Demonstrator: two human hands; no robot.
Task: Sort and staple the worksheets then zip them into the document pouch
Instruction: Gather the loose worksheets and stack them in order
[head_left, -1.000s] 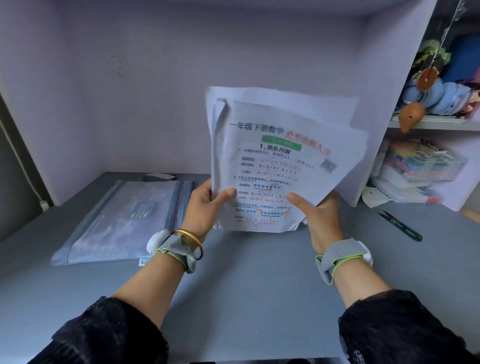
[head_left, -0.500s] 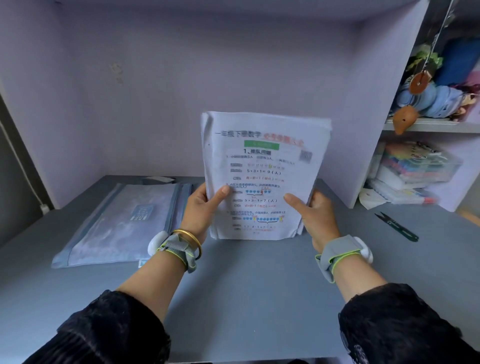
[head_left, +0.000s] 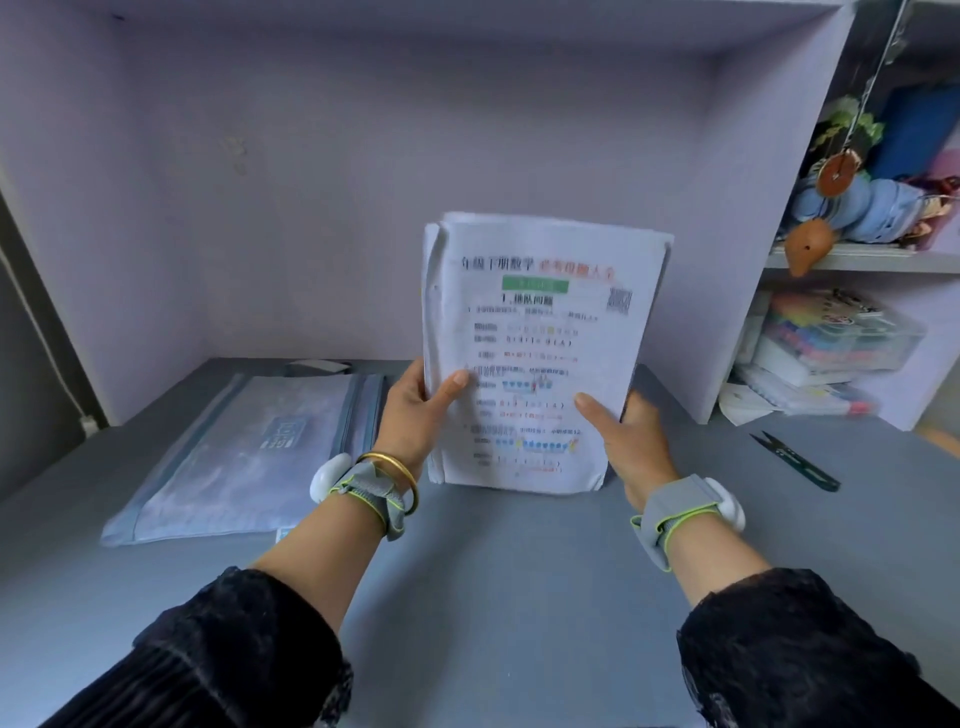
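A stack of printed worksheets (head_left: 540, 322) stands upright on its bottom edge on the grey desk (head_left: 493, 582), printed side toward me. My left hand (head_left: 418, 410) grips its lower left edge, thumb on the front page. My right hand (head_left: 626, 434) holds the lower right edge the same way. The sheets' edges look nearly flush. A translucent grey-blue zip document pouch (head_left: 249, 457) lies flat on the desk to the left of my left hand. No stapler is visible.
Small black thread snips (head_left: 795, 460) lie on the desk at the right. A shelf unit at the right holds a clear box of coloured pens (head_left: 836, 332) and soft toys (head_left: 872, 208). A lilac wall closes the back and left.
The fanned, tilted sheets have been brought down and squared into one upright stack resting on the desk. Both hands kept their hold at the lower edges.
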